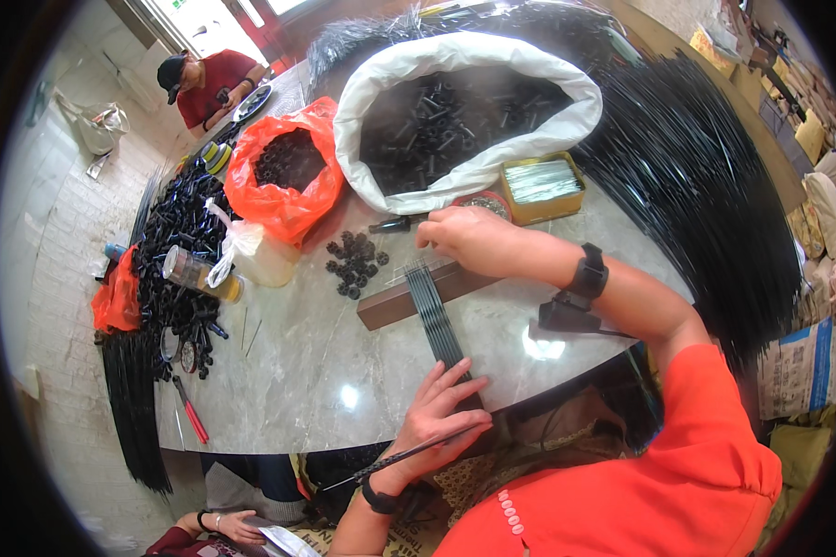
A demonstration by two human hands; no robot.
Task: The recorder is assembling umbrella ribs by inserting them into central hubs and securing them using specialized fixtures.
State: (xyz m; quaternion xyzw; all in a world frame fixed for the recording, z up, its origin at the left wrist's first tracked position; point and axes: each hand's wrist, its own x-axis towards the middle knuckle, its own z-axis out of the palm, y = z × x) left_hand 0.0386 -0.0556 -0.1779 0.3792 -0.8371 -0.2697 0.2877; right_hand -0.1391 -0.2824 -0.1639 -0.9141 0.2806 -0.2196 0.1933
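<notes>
My left hand (437,413) rests its fingers on the near end of a flat row of thin black rods (429,311), and one more thin black rod (409,452) runs under its thumb. The row lies across a brown block (390,309), with fine metal tips jutting from its far end. Over the block's far side, my right hand (464,234) has its fingers curled in a pinch; whatever sits between the fingertips is hidden. Beside those fingertips lies a black tapered piece (392,226). A red-rimmed bowl of small metal bits (485,201) is partly behind my right hand.
Behind stand a white sack (348,121) of black tubular parts, a red plastic bag (318,218) and a yellow tin (557,206) of silver needles. Small black caps (353,260) lie left of the block, red-handled pliers (193,418) farther left. Another person's hand (240,527) shows at lower left.
</notes>
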